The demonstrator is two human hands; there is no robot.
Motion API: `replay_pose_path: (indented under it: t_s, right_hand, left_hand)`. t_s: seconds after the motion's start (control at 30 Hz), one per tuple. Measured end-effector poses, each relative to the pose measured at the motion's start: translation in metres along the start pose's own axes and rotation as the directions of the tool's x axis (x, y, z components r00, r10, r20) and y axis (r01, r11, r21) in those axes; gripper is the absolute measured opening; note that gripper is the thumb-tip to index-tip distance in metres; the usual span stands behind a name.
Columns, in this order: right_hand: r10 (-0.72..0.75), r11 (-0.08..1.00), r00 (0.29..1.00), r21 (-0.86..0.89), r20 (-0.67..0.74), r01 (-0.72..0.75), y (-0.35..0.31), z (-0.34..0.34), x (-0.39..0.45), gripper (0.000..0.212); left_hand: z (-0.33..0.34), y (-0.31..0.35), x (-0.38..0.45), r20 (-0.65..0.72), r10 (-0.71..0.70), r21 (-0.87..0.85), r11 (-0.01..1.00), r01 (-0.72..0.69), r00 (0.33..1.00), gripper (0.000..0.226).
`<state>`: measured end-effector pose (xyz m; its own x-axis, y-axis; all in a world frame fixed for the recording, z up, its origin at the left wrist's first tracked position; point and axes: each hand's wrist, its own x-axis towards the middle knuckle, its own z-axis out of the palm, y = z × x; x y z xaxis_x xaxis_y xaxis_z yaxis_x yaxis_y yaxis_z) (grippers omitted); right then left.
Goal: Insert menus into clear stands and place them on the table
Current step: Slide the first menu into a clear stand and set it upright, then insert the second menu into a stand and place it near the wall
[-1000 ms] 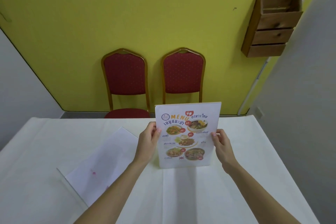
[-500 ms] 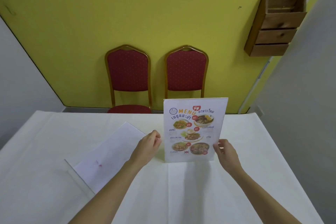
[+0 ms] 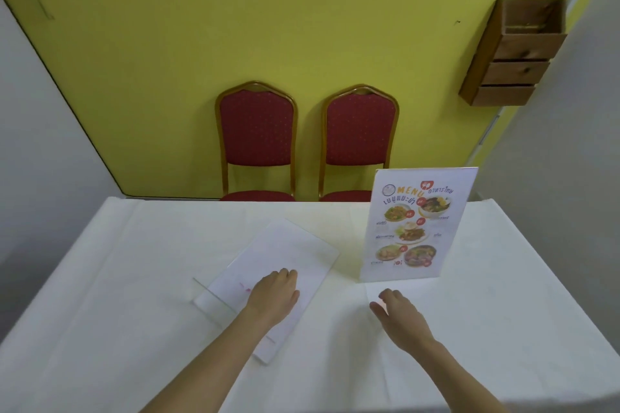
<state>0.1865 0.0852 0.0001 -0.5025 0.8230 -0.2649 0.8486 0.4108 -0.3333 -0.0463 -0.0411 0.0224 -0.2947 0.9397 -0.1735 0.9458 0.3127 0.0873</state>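
Note:
A colourful food menu in a clear stand (image 3: pixel 417 225) stands upright on the white table (image 3: pixel 134 278), right of centre, free of both hands. A second clear stand (image 3: pixel 268 271) lies flat at the table's middle with a white sheet in it, faint pink marks showing through. My left hand (image 3: pixel 273 298) rests palm down on the near part of this flat stand. My right hand (image 3: pixel 399 315) hovers open just in front of the upright menu, holding nothing.
Two red chairs with gold frames (image 3: pixel 256 141) (image 3: pixel 359 141) stand against the yellow wall behind the table. A wooden wall box (image 3: pixel 513 54) hangs at the upper right. A grey wall runs close along the table's right side.
Both hands have let go of the upright menu stand, which now stands alone further right. My left hand moved left onto the flat stand; my right hand drew back toward me.

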Motion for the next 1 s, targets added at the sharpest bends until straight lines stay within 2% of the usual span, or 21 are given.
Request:
replay_pose_path:
  t_s: [0.17, 0.37, 0.7, 0.87, 1.0]
  right_hand:
    - [-0.085, 0.993, 0.996, -0.082, 0.024, 0.087, -0.062, 0.021, -0.009, 0.049]
    - [-0.079, 0.997, 0.993, -0.012, 0.084, 0.080, -0.114, 0.035, -0.008, 0.053]
    - [0.075, 0.979, 0.969, 0.169, 0.234, -0.117, -0.137, 0.039, 0.024, 0.053]
    - [0.141, 0.944, 0.970, 0.269, 0.196, -0.192, -0.147, 0.044, 0.038, 0.052]
    - [0.244, 0.891, 0.956, 0.352, 0.164, -0.288, -0.153, 0.043, 0.047, 0.050]
  left_hand:
    - [-0.008, -0.036, -0.019, 0.021, 0.027, 0.082, 0.996, -0.028, 0.999, 0.034]
    - [-0.017, -0.080, -0.029, 0.030, -0.001, 0.141, 0.990, -0.003, 1.000, 0.038]
    - [-0.015, -0.114, -0.004, 0.121, -0.034, 0.093, 0.995, 0.023, 0.992, 0.039]
    - [0.000, -0.127, 0.019, 0.191, -0.056, 0.042, 0.998, 0.049, 0.980, 0.041]
    - [0.014, -0.130, 0.034, 0.234, -0.068, 0.007, 0.998, 0.069, 0.970, 0.059]
